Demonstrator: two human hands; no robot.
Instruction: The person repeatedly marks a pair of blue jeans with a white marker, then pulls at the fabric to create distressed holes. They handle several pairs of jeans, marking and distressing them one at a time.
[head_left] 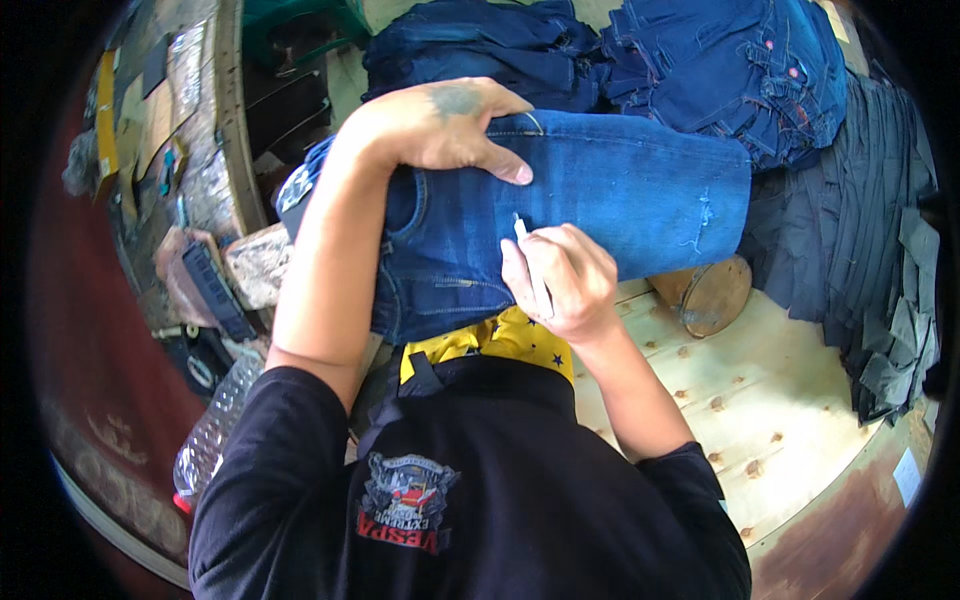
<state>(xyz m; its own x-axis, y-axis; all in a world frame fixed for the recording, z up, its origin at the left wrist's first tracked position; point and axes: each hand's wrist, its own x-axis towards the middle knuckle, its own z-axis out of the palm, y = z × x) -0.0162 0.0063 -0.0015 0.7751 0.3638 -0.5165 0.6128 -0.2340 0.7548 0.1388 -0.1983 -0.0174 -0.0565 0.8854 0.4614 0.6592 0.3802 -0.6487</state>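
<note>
A pair of blue denim jeans (640, 190) is stretched sideways before me, its pocket seams at the left and a worn, frayed patch near its right end. My left hand (440, 125) rests on the far edge of the denim with thumb and forefinger spread; its other fingers are partly hidden. In my right hand (570, 280) is a slim whitish pen-like tool (538, 275), pinched between thumb and fingers. Its dark tip meets the denim near the middle, just below my left thumb. I cannot make out the tool's exact kind.
Under the jeans a round wooden log end (715, 298) pokes out above a pale plywood board (760, 420). Dark blue denim piles (720, 70) lie beyond, grey-black cloth pieces (850, 220) at right. A cluttered bench (190, 110) and a clear plastic bottle (222, 425) stand at left.
</note>
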